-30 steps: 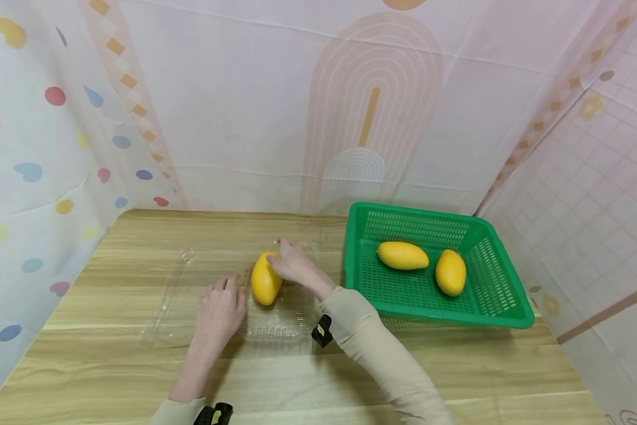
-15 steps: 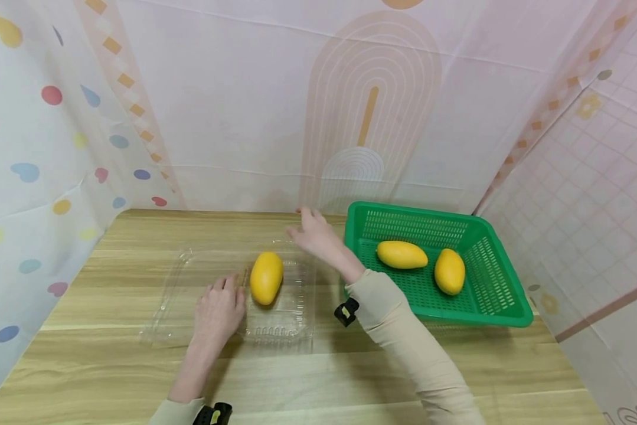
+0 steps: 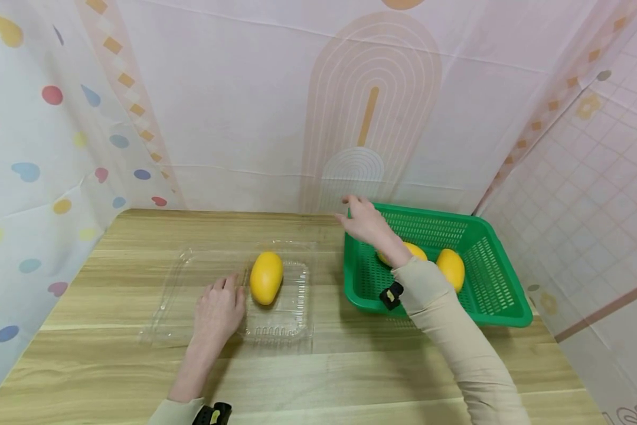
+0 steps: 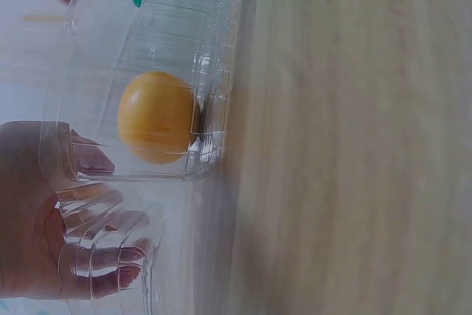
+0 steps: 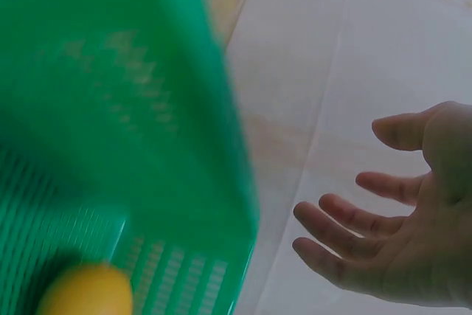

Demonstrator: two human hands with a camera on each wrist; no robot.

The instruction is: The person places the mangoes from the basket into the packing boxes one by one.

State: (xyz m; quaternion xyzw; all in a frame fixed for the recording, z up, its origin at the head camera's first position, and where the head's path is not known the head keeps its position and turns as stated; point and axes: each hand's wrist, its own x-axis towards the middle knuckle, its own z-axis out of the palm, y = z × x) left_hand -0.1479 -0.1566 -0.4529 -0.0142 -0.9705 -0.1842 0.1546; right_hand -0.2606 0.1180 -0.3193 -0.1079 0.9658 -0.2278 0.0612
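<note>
A yellow mango [image 3: 267, 278] lies in the right half of a clear plastic clamshell box [image 3: 291, 321], which is spread open on the table. My left hand [image 3: 219, 308] rests on the box near its hinge, left of the mango. Through the clear plastic in the left wrist view, the left fingers [image 4: 110, 274] touch the box with the thumb spread apart. My right hand [image 3: 368, 223] is over the left rim of a green plastic basket [image 3: 366, 295], its fingers spread and holding nothing. Inside the basket lie a mango [image 3: 417, 251], partly hidden by the right forearm, and another mango [image 3: 451, 268].
The wooden table [image 3: 111, 378] carries the box on the left and the basket on the right. A patterned cloth [image 3: 233, 118] hangs behind the table and along its sides. Strip of bare wood [image 3: 329, 319] separates box from basket.
My right hand has let go of the mango in the box and moved up and right to above the basket's rim. The left hand has stayed on the box.
</note>
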